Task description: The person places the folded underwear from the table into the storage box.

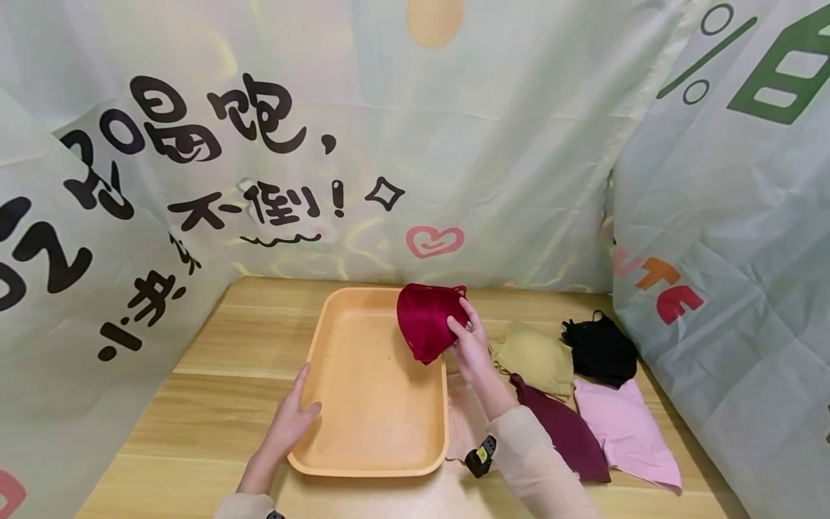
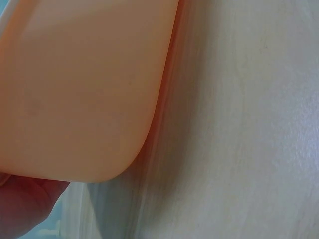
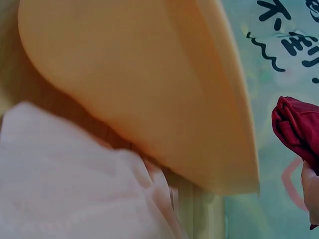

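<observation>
At the frame's centre, the right hand [image 1: 475,344] pinches a red garment [image 1: 426,318] by one side over the tray [image 1: 369,393], so a loosened hold could let it unfold half outside, while the left hand [image 1: 290,424], seemingly clasping the left edge, might tug the tray askew.

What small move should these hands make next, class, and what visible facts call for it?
Probably the right hand should lower the red garment into the orange tray: it holds the garment over the tray's far right part, nothing shows lying inside the tray, and the left hand is at its left rim.
</observation>
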### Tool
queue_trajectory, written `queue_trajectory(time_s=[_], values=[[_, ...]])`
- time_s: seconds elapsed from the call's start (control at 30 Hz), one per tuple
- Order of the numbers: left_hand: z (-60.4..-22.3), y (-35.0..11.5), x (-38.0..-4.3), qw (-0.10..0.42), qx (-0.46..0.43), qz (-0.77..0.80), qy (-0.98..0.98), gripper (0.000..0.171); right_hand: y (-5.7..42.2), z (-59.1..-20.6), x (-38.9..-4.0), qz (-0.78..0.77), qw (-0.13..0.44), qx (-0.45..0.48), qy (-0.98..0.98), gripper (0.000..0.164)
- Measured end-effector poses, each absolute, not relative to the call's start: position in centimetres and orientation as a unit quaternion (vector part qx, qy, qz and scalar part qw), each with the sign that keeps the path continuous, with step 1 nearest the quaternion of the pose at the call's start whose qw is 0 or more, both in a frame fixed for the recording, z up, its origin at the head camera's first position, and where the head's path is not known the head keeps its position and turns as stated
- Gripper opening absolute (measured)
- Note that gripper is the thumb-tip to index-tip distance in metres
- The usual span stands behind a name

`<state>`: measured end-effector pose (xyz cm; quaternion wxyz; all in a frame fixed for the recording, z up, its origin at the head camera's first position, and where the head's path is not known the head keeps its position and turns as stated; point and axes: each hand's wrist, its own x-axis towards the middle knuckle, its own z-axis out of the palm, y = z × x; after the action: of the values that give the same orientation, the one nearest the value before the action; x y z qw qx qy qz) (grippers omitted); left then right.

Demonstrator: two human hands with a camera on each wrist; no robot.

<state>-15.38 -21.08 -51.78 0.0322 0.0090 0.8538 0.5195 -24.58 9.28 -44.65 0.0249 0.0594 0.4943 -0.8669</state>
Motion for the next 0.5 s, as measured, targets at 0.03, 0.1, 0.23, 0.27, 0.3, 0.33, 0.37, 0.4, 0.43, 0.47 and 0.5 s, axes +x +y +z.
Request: queue_trajectory(time_s=[0.03,0.1,0.23,0.27,0.3,0.33,0.37,0.4,0.43,0.47,0.5], values=[[-51.8,-21.1,-15.4,0.029,0.011,0.521,0.853,0.078,9.0,-44.7,-24.5,-0.868,0.028,0.057,0.492,0.055],[-51.8,-21.0,-15.4,0.025,0.014,0.523,0.852,0.078,8.6,-44.8,-24.4,-0.866,0.032,0.053,0.496,0.055],[-51.6,-20.7,-15.5,0.026,0.012,0.523,0.852,0.077,7.9,-45.0,-24.2,-0.861,0.032,0.044,0.505,0.056],[-51.6,-20.7,-15.5,0.028,0.012,0.522,0.852,0.077,7.7,-45.1,-24.2,-0.858,0.033,0.043,0.511,0.056],[-51.5,-20.7,-15.4,0.03,0.011,0.521,0.853,0.077,7.5,-45.2,-24.1,-0.855,0.034,0.043,0.515,0.056],[-51.4,-20.6,-15.4,0.032,0.01,0.52,0.853,0.078,7.3,-45.3,-24.1,-0.85,0.037,0.04,0.523,0.057],[-51.4,-20.6,-15.4,0.033,0.009,0.521,0.853,0.077,7.1,-45.4,-24.0,-0.848,0.04,0.04,0.527,0.058],[-51.3,-20.6,-15.3,0.033,0.009,0.52,0.854,0.077,7.0,-45.6,-24.0,-0.842,0.044,0.038,0.536,0.059],[-51.3,-20.7,-15.2,0.034,0.008,0.524,0.851,0.077,6.8,-45.7,-23.9,-0.838,0.048,0.034,0.542,0.06],[-51.2,-20.7,-15.2,0.032,0.009,0.523,0.852,0.077,6.6,-45.8,-23.9,-0.836,0.051,0.032,0.546,0.062],[-51.2,-20.7,-15.1,0.031,0.008,0.523,0.852,0.077,6.4,-45.9,-23.9,-0.835,0.055,0.03,0.547,0.063]])
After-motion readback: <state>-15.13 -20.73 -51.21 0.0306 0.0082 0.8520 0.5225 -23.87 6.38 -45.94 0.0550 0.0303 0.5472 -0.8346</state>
